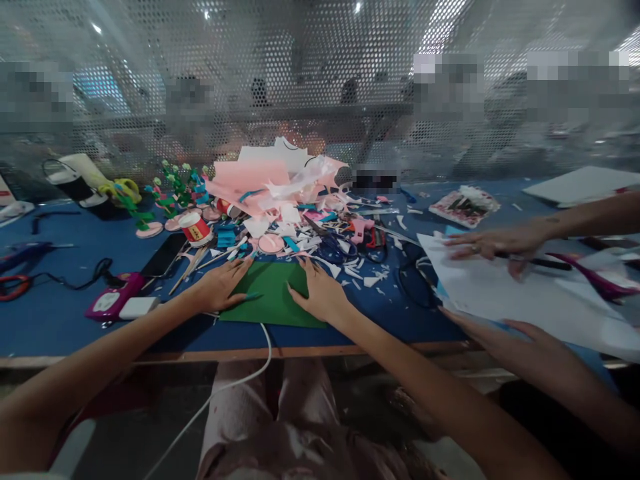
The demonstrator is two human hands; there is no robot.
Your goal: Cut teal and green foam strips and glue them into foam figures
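A green sheet of paper (270, 293) lies on the blue table near its front edge. My left hand (223, 285) rests on the sheet's left side, fingers stretched toward the back and thumb apart. On the right side, my right hand (323, 290) lies on the same sheet with its fingers spread. Just behind the sheet sits a round pink disc (271, 244) among paper scraps. A white cable (267, 353) runs from beneath the sheet's front edge down past the table. Close to my left forearm is a purple device (117, 297) beside a white block (139, 307).
Pink and white paper (255, 177) is heaped at the back, with scissors (335, 247) in the scraps. Green paper plants (183, 190) and a red-and-white cup (195, 229) stand left. A phone (164, 255) lies nearby. At right, a co-worker's hands (505, 243) are on white paper (530, 293).
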